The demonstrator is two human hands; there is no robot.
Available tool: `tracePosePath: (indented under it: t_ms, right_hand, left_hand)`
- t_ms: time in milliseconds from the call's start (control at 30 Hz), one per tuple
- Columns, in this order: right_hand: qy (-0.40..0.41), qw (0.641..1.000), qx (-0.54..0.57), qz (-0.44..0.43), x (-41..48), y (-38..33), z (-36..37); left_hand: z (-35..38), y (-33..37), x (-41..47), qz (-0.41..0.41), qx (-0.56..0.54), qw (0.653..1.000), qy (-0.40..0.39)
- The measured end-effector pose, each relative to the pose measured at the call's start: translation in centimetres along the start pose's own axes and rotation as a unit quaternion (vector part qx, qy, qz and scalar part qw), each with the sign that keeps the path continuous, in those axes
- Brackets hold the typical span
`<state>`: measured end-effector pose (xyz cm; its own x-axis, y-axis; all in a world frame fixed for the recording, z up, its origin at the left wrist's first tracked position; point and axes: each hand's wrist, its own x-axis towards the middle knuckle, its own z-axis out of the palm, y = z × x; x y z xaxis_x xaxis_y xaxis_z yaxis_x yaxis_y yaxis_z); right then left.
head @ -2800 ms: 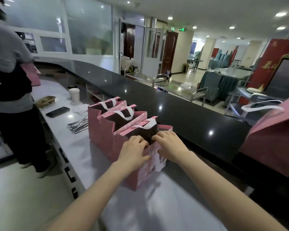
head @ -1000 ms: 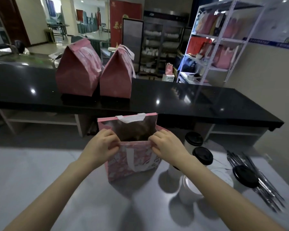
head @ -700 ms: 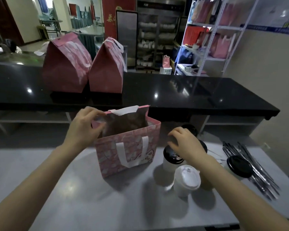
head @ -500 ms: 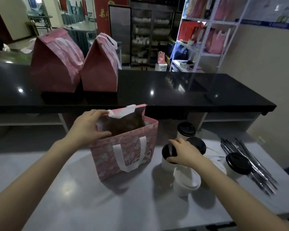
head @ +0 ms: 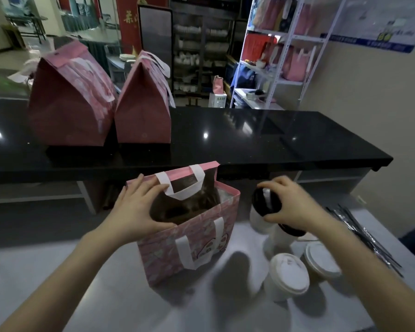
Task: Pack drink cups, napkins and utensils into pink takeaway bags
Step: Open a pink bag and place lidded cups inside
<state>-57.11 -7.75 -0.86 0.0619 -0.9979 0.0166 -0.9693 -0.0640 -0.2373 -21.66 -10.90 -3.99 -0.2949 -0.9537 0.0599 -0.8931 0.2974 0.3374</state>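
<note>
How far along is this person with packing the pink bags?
Looks done: a closed pink bag and a second closed bag stand on the black counter. In hand: the left hand holds the open bag at its rim; the right hand grips a black-lidded cup, not yet inside. Left: a white-lidded cup, other cups and the utensils wait on the table.

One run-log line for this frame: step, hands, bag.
step: cup pickup | left hand: holds pink bag mouth open | right hand: grips tilted black-lid cup beside bag | table: two white-lid cups
</note>
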Motion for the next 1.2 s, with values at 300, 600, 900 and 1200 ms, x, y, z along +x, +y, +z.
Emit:
tracePosePath:
  t_ms: [300,600,900,1200]
  right_hand:
    - [0.048,0.985,0.076,-0.148,1.0,-10.7,-8.7]
    - [-0.086,0.976,-0.012,-0.201,3.4,-14.9,3.4]
    - [-0.100,0.975,-0.026,-0.195,4.1,-15.0,8.2]
    - [-0.089,0.980,0.015,-0.175,4.3,-16.7,9.4]
  left_hand:
    - [1.8,0.0,0.4,-0.003,0.052,0.999,0.003]
    - [1.3,-0.1,-2.2,0.031,0.080,0.996,0.001]
    - [0.8,0.2,-4.3,0.070,0.095,0.993,-0.015]
    - [0.8,0.3,-5.3,0.094,0.077,0.992,-0.031]
